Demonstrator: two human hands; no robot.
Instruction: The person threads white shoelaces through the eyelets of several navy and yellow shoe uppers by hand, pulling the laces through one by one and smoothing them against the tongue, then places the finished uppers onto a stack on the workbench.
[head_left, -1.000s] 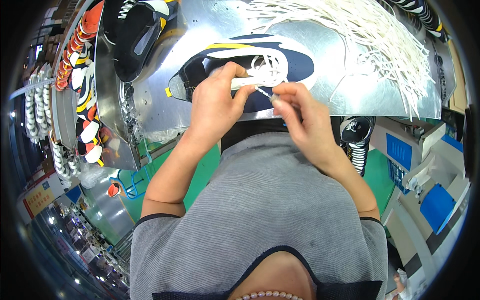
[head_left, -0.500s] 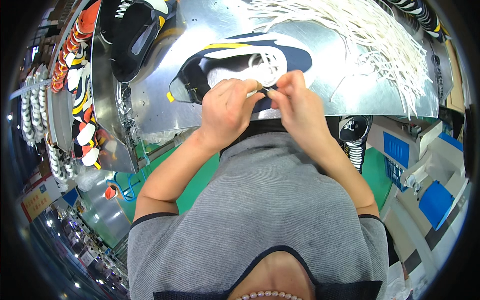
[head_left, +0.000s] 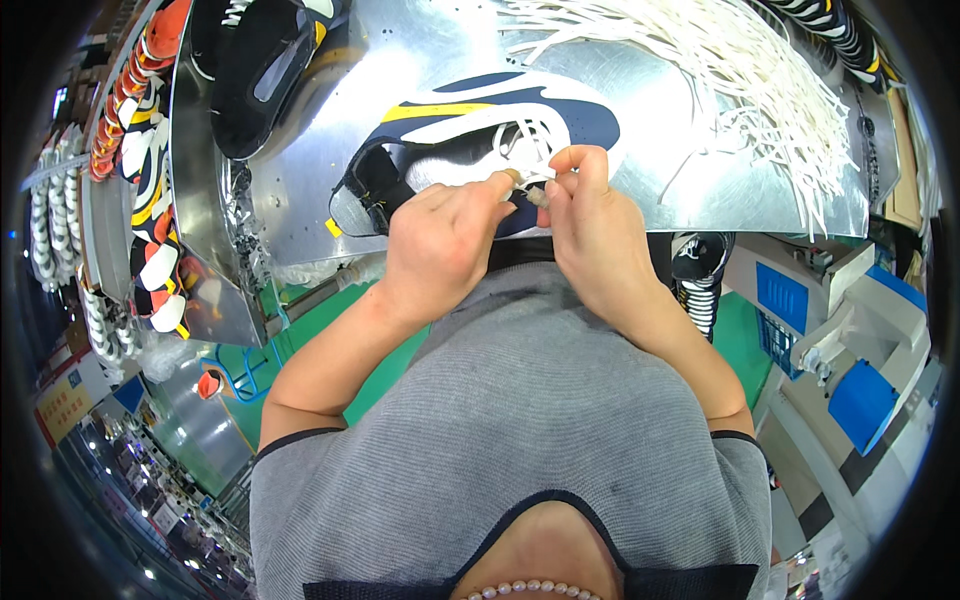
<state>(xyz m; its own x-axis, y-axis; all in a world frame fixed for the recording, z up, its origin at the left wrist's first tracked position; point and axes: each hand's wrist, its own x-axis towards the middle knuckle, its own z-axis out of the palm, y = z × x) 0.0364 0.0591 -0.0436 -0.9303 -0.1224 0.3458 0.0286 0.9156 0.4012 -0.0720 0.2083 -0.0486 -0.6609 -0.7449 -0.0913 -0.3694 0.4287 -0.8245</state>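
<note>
As the navy-and-white shoe upper [head_left: 460, 128] lies on the metal surface [head_left: 300, 200], we seem to be mid-lacing: our right hand [head_left: 552, 185] pinches the white lace [head_left: 537, 170] by the upper's near edge, while our left hand [head_left: 510, 188] presses its fingertips together just beside it (what they grip, we cannot tell). The next move probably calls for drawing the lace through evenly.

Garments and ornaments, as seen from here:
- Top [head_left: 500, 390], one: grey, finely ribbed, short-sleeved.
- Sleeve edging [head_left: 297, 440]: dark, narrow, both arms.
- Neckline edging [head_left: 546, 496]: dark, curved.
- Shoulder panels [head_left: 375, 589], two: dark, flanking the neck.
- Necklace [head_left: 532, 586]: single strand, pale, pearl-like beads.
- Lower garment [head_left: 518, 252]: dark, mostly hidden.
- Forearms: bare.
</note>
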